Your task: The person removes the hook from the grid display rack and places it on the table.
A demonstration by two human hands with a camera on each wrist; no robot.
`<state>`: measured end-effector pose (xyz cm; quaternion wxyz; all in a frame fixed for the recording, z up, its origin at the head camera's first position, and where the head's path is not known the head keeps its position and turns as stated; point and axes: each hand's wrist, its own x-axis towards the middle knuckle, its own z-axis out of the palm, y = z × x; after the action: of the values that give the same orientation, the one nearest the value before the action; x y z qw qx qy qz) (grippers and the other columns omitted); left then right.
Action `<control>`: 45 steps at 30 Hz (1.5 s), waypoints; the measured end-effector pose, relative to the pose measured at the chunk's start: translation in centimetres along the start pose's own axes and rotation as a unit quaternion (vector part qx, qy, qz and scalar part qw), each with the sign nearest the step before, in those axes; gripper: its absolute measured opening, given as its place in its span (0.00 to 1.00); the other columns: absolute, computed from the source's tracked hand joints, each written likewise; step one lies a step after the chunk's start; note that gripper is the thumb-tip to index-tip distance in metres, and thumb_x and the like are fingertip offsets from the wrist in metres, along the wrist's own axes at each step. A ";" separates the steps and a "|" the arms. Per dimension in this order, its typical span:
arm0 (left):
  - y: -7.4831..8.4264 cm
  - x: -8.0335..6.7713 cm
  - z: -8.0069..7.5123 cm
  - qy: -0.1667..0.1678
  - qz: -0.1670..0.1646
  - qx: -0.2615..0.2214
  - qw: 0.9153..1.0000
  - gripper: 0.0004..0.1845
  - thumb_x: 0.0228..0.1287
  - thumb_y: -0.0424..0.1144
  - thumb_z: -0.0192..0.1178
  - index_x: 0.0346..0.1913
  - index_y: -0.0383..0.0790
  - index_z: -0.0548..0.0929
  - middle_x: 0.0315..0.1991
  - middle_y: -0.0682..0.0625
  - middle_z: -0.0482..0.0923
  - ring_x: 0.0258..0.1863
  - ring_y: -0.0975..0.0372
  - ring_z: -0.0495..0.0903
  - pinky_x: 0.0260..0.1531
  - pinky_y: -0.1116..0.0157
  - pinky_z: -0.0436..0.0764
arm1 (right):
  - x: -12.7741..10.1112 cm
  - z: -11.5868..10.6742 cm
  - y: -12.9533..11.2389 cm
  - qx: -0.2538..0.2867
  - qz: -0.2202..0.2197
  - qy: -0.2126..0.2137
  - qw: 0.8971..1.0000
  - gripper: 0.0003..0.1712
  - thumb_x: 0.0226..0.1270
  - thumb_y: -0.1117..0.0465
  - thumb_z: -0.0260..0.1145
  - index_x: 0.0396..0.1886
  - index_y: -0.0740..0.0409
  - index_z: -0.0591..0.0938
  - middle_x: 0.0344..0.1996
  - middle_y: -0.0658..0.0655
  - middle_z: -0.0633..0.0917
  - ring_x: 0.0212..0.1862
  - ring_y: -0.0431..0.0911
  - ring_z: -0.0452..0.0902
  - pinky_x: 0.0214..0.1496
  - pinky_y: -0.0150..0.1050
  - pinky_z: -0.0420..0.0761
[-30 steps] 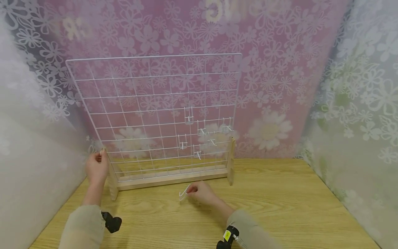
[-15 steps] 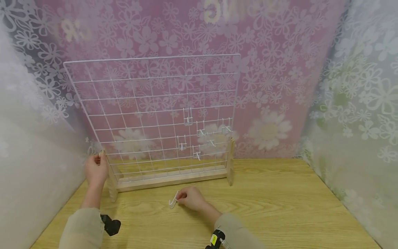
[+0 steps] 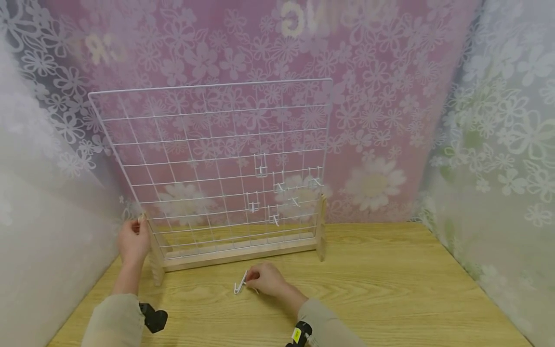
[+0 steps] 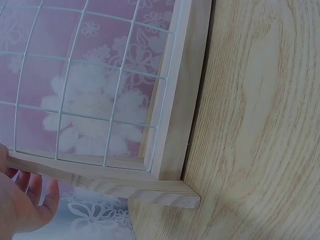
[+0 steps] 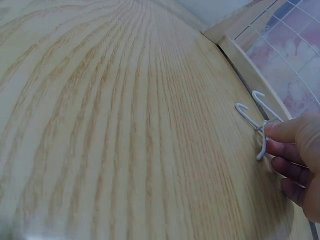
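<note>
On the table — right wrist view shows fingers pinching, seemingly, a hook.

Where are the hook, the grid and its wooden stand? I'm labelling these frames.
hook (image 5: 252, 116), right wrist view, on its bent prongs.
grid (image 3: 208, 144), head view, on its middle wires.
stand (image 3: 243, 252), head view, on its base rail.

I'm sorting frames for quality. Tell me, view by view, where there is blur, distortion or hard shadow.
Head view: even, soft light; the white wire grid bows at its left edge from the wide lens, and the lettering at the top of the backdrop is hazy. Left wrist view: the wooden stand is sharp, the left hand soft at the corner. Right wrist view: the table grain curves strongly, while the white hook stays crisp.
</note>
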<state>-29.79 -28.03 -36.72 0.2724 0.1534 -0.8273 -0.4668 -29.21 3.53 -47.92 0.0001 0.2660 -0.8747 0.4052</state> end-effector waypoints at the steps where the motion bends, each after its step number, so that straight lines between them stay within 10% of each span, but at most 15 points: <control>1: 0.0 0.0 0.0 0.003 0.001 0.001 1.000 0.24 0.72 0.43 0.39 0.55 0.22 0.66 0.48 0.30 0.68 0.47 0.42 0.67 0.48 0.48 0.66 | 0.0 -0.1 0.1 -0.001 -0.001 0.000 1.000 0.02 0.53 0.66 0.69 0.26 0.59 0.84 0.22 0.46 0.81 0.26 0.32 0.69 0.30 0.28 0.70; 26: -0.4 -0.2 0.2 0.006 0.008 -0.005 1.000 0.22 0.71 0.42 0.41 0.54 0.22 0.67 0.44 0.30 0.68 0.45 0.43 0.68 0.44 0.50 0.66 | -1.8 -8.3 -0.3 0.104 0.015 0.043 0.994 0.08 0.64 0.64 0.62 0.38 0.65 0.82 0.31 0.60 0.83 0.36 0.57 0.78 0.36 0.47 0.79; 45: -0.3 -0.2 0.2 0.035 0.028 -0.004 0.999 0.20 0.71 0.40 0.43 0.51 0.22 0.69 0.43 0.29 0.70 0.43 0.42 0.69 0.44 0.51 0.66 | -1.5 -16.2 -3.3 0.116 -0.026 0.087 0.989 0.14 0.65 0.63 0.61 0.45 0.70 0.79 0.37 0.62 0.83 0.38 0.50 0.78 0.37 0.37 0.77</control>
<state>-29.72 -27.98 -37.12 0.3142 0.1454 -0.8196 -0.4565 -29.90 13.99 -35.04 0.0555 0.2507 -0.8113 0.5252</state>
